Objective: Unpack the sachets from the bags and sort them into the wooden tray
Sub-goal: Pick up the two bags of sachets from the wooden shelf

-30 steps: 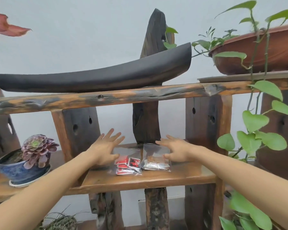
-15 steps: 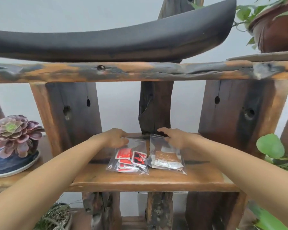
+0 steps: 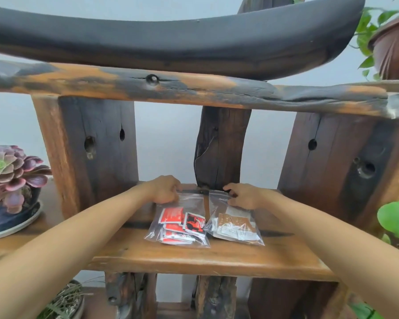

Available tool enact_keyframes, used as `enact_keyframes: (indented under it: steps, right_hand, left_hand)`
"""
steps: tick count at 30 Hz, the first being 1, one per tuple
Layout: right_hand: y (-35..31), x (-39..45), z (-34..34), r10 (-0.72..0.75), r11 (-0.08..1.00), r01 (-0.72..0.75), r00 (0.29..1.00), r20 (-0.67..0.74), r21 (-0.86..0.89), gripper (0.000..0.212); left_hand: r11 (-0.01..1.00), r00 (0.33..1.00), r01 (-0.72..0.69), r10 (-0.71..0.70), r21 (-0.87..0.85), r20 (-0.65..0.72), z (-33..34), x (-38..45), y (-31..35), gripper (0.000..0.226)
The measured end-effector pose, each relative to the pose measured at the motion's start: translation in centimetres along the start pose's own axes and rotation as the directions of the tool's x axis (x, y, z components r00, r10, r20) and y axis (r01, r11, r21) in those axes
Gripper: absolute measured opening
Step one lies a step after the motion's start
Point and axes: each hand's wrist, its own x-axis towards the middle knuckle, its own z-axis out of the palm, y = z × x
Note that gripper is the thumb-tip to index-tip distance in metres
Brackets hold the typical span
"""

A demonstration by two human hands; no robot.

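Head view shows two clear bags side by side on the shelf (image 3: 217, 256), long axes running near to far: left hand (image 3: 165, 189) pinches the red-sachet bag (image 3: 179, 224) at its far edge, right hand (image 3: 243, 195) likewise pinches the brown-sachet bag (image 3: 234, 224)

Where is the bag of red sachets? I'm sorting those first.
On the wooden shelf, centre of the head view, the clear bag of red sachets lies left of the brown-sachet bag.
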Motion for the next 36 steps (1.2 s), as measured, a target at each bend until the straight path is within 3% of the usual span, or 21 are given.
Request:
enact_keyframes:
  steps: [3, 7, 19, 29, 36]
  right_hand:
    - [-0.6, 0.5, 0.3, -0.025, 1.0, 0.024, 0.997, -0.071, -0.011, 0.047]
    - [-0.5, 0.3, 0.6, -0.093, 0.995, 0.086, 0.984, -0.151, -0.048, 0.008]
    - [-1.1, -6.2, -2.4, -0.112, 0.993, 0.111, 0.852, -0.512, -0.032, 0.015]
    - [-3.7, -16.6, -5.7, -0.263, 0.964, 0.233, 0.764, -0.59, -0.128, 0.022]
    - [-5.0, -23.5, -7.1, -0.309, 0.946, 0.304, 0.722, -0.62, -0.117, 0.025]
  left_hand:
    - [1.0, 0.999, -0.021, 0.021, 0.0, -0.029, -0.1, -0.3, -0.8, 0.037]
    - [0.997, 0.995, -0.074, 0.075, 0.019, -0.067, -0.5, -0.9, -1.4, 0.029]
    - [0.977, 0.949, -0.205, 0.183, -0.062, -0.258, -4.9, -6.4, 2.2, 0.024]
    - [0.936, 0.857, -0.352, 0.312, -0.025, -0.411, -7.7, -14.6, 7.3, 0.022]
    - [0.934, 0.85, -0.358, 0.323, -0.005, -0.416, -9.7, -19.9, 9.9, 0.024]
